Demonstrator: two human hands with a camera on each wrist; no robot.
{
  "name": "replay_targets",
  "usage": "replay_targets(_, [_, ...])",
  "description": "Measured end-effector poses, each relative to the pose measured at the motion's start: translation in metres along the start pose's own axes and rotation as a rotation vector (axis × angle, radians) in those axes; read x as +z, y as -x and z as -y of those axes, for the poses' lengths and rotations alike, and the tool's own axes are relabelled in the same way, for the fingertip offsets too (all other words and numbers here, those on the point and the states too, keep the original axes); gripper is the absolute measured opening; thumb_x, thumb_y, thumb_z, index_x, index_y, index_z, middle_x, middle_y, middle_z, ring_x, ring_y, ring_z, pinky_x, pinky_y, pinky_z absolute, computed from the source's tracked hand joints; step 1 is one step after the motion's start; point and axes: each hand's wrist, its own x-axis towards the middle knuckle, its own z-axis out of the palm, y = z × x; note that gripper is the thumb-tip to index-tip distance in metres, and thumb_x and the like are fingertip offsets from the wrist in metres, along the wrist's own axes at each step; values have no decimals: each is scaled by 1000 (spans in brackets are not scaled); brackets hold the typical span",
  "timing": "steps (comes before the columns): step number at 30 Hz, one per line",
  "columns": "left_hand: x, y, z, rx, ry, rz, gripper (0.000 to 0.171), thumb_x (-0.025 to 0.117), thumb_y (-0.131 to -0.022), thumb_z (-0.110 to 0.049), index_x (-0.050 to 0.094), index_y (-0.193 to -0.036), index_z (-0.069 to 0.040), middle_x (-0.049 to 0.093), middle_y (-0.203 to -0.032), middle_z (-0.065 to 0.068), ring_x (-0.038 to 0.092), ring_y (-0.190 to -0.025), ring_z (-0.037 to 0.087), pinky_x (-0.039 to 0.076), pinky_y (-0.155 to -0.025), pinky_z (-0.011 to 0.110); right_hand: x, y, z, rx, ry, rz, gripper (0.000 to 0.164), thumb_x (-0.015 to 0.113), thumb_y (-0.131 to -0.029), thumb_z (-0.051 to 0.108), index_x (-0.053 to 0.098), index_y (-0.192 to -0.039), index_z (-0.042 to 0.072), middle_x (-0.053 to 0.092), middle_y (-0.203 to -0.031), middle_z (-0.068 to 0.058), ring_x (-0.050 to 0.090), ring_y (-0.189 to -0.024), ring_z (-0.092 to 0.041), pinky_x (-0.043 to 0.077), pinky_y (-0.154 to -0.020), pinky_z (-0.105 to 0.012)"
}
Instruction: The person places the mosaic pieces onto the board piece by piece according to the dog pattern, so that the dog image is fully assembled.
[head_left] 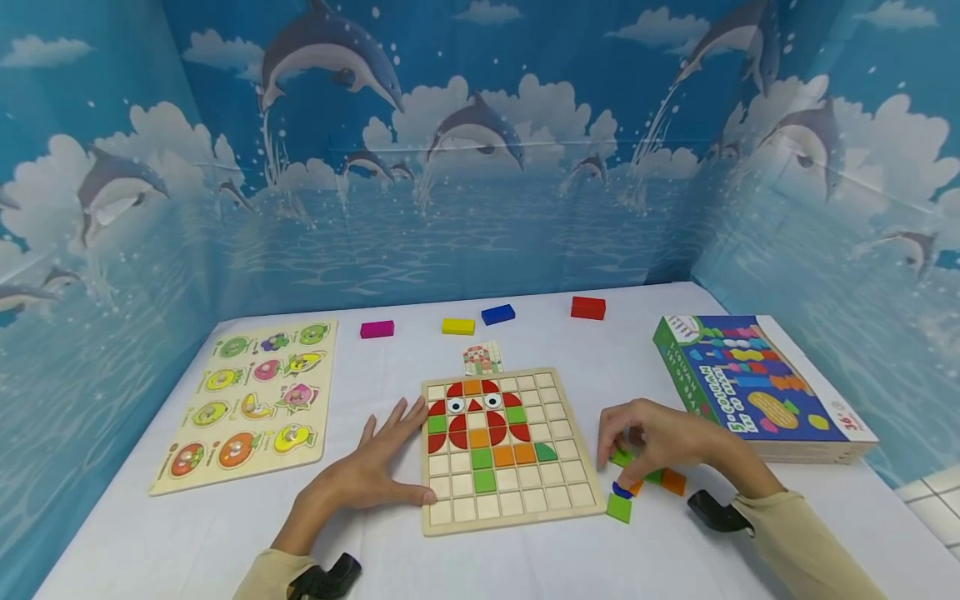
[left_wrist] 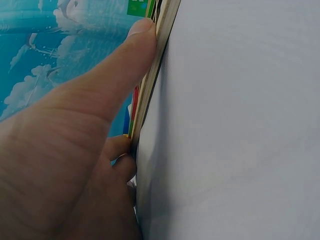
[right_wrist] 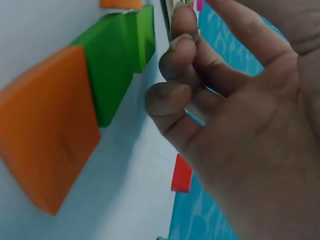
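A wooden grid board (head_left: 517, 504) lies on the table, with red, orange, green and eye-marked tiles (head_left: 483, 481) forming an owl-like figure. My left hand (head_left: 371, 471) is at its left side, fingers spread; the thumb and fingertips touch the edge. In the left wrist view, the thumb (left_wrist: 127, 55) lies along the board's edge. My right hand (head_left: 652, 437) is over loose tiles right of the board, fingers bent, thumb and index tips apart. Below the thumb is a blue piece (head_left: 621, 491). A green tile (head_left: 618, 508) and an orange tile (right_wrist: 50, 125) lie close by; no held piece shows.
A picture card (head_left: 482, 358) touches the board's far side. Magenta (head_left: 377, 329), yellow (head_left: 458, 327), blue (head_left: 498, 314) and red (head_left: 588, 307) blocks line the back. A fruit puzzle board (head_left: 247, 467) lies left; a game box (head_left: 750, 383) stands right. Dolphin-print curtains (head_left: 465, 233) enclose the table.
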Motion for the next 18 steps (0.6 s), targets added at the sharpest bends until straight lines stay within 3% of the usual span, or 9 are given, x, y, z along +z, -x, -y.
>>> replay_targets(18, [0, 0, 0, -7, -1, -4, 123, 95, -79, -48, 23, -174, -17, 14, -182, 2, -6, -168, 30, -15, -131, 62, 3, 2, 2, 83, 69, 42, 25, 97, -81, 22, 80, -99, 24, 64, -100, 3, 59, -94, -20, 49, -77, -27])
